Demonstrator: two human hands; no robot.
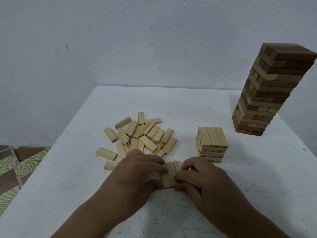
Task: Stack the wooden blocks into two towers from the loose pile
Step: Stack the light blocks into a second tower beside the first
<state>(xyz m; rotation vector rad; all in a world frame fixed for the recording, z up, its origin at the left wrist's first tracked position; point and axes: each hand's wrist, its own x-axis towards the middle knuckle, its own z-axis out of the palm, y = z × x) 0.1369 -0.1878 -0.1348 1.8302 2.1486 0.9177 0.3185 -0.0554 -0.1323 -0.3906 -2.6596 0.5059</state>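
Between curled left hand [137, 174] and right hand [200, 179], pinched row of blocks [170, 175].

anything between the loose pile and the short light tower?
Nothing: in the head view, only bare white table separates the loose pile from the short light tower. Both hands work nearer the camera.

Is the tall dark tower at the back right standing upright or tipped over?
Upright: the tall tower stands on the table, its layers stacked.
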